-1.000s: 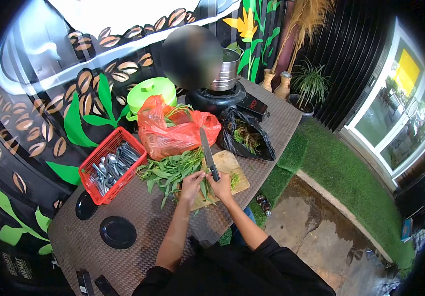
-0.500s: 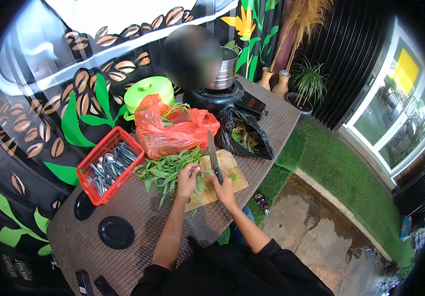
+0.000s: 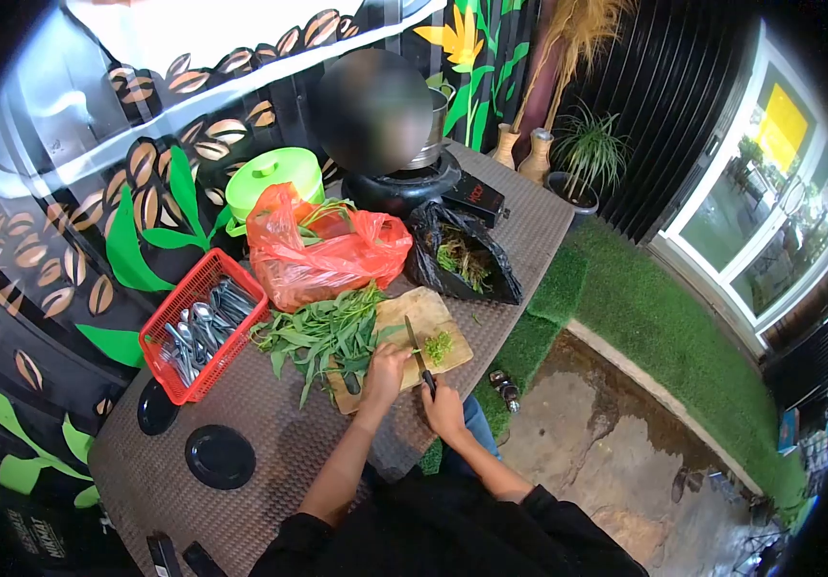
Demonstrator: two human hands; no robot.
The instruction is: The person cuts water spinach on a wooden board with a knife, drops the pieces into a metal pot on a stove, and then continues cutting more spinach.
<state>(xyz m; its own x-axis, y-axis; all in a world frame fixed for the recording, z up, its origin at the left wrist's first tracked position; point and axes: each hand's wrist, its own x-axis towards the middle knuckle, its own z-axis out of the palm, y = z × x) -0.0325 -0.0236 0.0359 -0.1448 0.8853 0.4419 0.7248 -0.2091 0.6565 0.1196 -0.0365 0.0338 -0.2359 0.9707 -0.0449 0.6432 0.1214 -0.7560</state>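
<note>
Knife [image 3: 414,348]: over the cutting board [image 3: 425,317], blade pointing away, handle in the right hand [image 3: 445,413], fingers closed around it. Left hand [image 3: 384,373]: just left of the blade, fingers curled in; its hold cannot be told. Leafy greens [image 3: 322,335]: beside the left hand, partly on the board. Chopped pieces [image 3: 439,346]: on the board, right of the blade. Red plastic bag [image 3: 322,252]: beyond the greens.

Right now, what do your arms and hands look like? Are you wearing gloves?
No gloves: my left hand and right hand are bare. My black sleeves look plain and loose and end near the elbows. I see no watch or bracelet; rings are too small to tell.
</note>
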